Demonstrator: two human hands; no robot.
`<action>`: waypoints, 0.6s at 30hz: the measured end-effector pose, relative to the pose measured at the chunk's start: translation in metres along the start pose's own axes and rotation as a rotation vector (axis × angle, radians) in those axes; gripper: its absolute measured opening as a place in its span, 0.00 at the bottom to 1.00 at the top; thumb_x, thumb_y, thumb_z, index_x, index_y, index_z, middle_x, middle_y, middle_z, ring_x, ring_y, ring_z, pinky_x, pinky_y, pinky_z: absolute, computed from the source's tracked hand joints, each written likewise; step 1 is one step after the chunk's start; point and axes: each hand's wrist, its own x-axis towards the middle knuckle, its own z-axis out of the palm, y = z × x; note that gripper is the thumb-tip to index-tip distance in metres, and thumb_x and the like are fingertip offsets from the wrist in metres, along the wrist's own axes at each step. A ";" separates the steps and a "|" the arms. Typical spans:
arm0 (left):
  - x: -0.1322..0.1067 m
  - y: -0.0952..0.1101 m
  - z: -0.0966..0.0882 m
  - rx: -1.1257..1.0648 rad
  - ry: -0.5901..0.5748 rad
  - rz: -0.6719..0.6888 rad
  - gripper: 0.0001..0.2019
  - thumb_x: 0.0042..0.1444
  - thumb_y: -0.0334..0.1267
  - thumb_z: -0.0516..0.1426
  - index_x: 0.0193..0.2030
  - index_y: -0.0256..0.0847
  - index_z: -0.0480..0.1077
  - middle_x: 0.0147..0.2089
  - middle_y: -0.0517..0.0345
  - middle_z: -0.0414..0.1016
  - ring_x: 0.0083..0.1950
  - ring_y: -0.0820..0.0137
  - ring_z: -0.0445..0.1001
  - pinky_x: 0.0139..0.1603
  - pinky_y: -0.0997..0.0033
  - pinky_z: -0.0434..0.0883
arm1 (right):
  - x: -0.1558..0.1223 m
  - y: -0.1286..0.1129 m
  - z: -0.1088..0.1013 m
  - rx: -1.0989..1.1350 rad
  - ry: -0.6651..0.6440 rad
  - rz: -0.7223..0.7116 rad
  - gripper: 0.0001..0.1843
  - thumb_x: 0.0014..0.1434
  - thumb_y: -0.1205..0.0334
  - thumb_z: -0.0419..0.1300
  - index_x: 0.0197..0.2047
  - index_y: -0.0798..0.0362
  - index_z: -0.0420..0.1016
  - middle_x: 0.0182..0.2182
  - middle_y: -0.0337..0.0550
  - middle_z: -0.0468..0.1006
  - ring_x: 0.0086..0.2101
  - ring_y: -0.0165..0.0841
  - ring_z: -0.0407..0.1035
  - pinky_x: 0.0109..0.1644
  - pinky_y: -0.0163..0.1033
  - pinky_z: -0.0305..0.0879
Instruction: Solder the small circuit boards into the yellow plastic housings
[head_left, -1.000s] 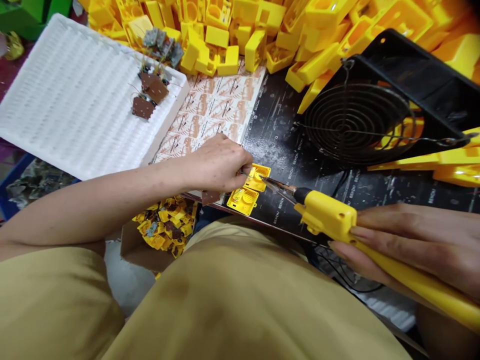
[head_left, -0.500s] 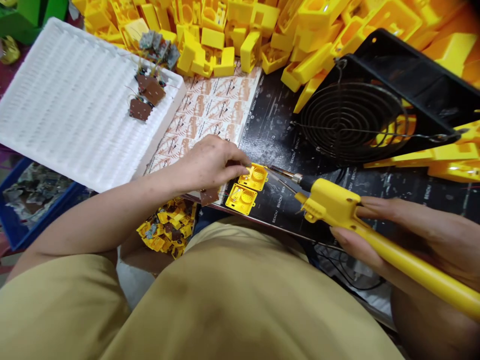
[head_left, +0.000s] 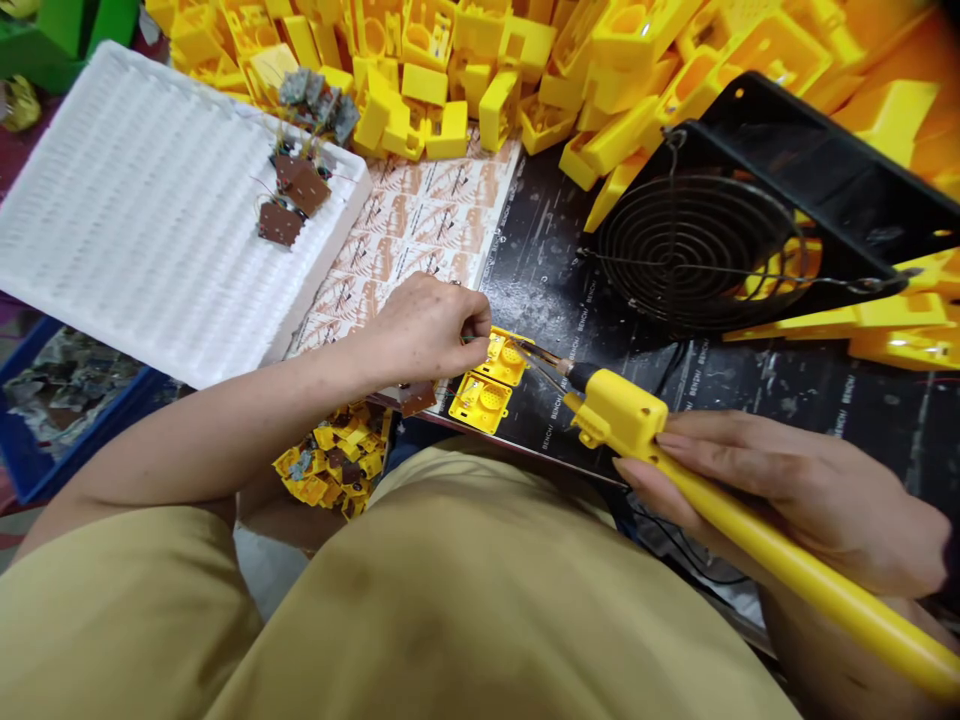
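My right hand is wrapped round the yellow handle of a soldering iron, whose metal tip and thin side tube point left. The tip reaches the upper of two open yellow plastic casings. Its neighbour, the lower yellow casing, lies against it near the table edge. Each shows a round grille and small metal contacts inside. Fingers pinched, my left hand hovers at the left side of the upper casing; a thin wire shows at the fingertips. Below it, a brown circuit board lies partly past the table edge.
A white foam tray at left carries several circuit boards. Yellow casings are heaped along the back. A black fan with a wire guard stands at right. Below are a blue bin and a pile of yellow parts.
The soldering iron has moved left and slightly down, bringing its tip over the upper casing. My left hand has drawn back slightly to the left, with its fingers curled tighter.
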 end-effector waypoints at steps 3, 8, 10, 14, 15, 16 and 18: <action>0.001 0.001 -0.002 0.006 -0.023 -0.015 0.09 0.50 0.34 0.56 0.33 0.37 0.78 0.27 0.57 0.78 0.30 0.69 0.75 0.35 0.72 0.67 | 0.010 -0.002 0.001 0.000 -0.035 -0.091 0.05 0.60 0.67 0.64 0.37 0.53 0.70 0.30 0.38 0.77 0.33 0.25 0.75 0.39 0.29 0.74; 0.002 0.000 -0.001 0.009 -0.018 0.002 0.10 0.50 0.35 0.56 0.34 0.38 0.78 0.27 0.57 0.78 0.30 0.70 0.75 0.35 0.72 0.67 | 0.019 0.000 0.005 -0.080 -0.044 -0.235 0.06 0.58 0.69 0.65 0.36 0.55 0.69 0.30 0.39 0.77 0.32 0.23 0.73 0.39 0.26 0.72; 0.003 -0.001 0.000 0.008 -0.009 0.007 0.10 0.50 0.36 0.56 0.33 0.38 0.78 0.27 0.57 0.77 0.29 0.70 0.74 0.34 0.73 0.67 | 0.021 -0.001 0.004 -0.104 -0.037 -0.266 0.07 0.58 0.69 0.65 0.36 0.54 0.69 0.30 0.38 0.77 0.31 0.23 0.73 0.39 0.26 0.72; 0.004 -0.001 0.001 -0.022 -0.004 0.011 0.09 0.48 0.35 0.56 0.32 0.39 0.78 0.24 0.59 0.75 0.27 0.72 0.72 0.33 0.74 0.66 | 0.021 -0.008 -0.007 -0.073 -0.069 -0.159 0.05 0.60 0.68 0.63 0.36 0.53 0.69 0.30 0.39 0.76 0.31 0.23 0.73 0.37 0.27 0.70; 0.004 -0.001 0.002 -0.028 -0.008 0.013 0.09 0.48 0.35 0.56 0.32 0.39 0.78 0.24 0.59 0.75 0.27 0.72 0.72 0.32 0.74 0.66 | 0.020 -0.010 -0.010 -0.064 -0.059 -0.116 0.06 0.59 0.68 0.64 0.37 0.52 0.69 0.30 0.38 0.76 0.31 0.23 0.72 0.36 0.27 0.70; 0.004 -0.001 0.002 -0.032 -0.013 0.014 0.09 0.48 0.35 0.56 0.32 0.39 0.78 0.24 0.60 0.74 0.26 0.72 0.71 0.32 0.74 0.66 | 0.019 -0.012 -0.012 -0.053 -0.042 -0.076 0.07 0.58 0.68 0.65 0.37 0.51 0.69 0.30 0.37 0.76 0.30 0.23 0.72 0.34 0.27 0.70; 0.004 -0.001 0.001 -0.032 -0.019 0.015 0.09 0.47 0.35 0.56 0.32 0.39 0.78 0.24 0.60 0.74 0.26 0.72 0.71 0.33 0.73 0.66 | 0.016 -0.014 -0.014 -0.024 -0.007 -0.032 0.09 0.57 0.67 0.66 0.38 0.50 0.69 0.28 0.36 0.76 0.29 0.23 0.72 0.32 0.28 0.69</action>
